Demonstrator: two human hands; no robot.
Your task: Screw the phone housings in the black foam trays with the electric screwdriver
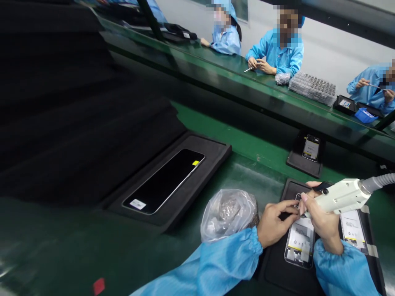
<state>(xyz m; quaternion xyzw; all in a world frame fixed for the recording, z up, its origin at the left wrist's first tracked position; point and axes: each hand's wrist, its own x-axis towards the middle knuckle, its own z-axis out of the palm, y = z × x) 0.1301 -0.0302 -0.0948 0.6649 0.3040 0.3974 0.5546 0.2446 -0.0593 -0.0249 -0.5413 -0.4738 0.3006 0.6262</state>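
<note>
My right hand (324,220) is closed round a white powered screwdriver (342,196) with a ribbed grey hose; its tip is hidden behind my fingers. It is held over the upper end of an opened phone (299,242), whose battery and inner parts show. At that same end, my left hand (277,222) has thumb and fingers pinched together, touching or nearly touching the right fingers. Whatever they pinch is too small to see. Under the phone lies a black foam tray (274,263). A clear plastic bag (228,213) of small brownish pieces sits beside my left wrist.
Another opened phone (353,228) lies right of my right hand. Further back, a tray (304,166) holds one more. To the left, a phone (166,181) lies screen up on a foam tray (212,158), beside a dark stack (77,123). Co-workers (277,51) sit across the bench.
</note>
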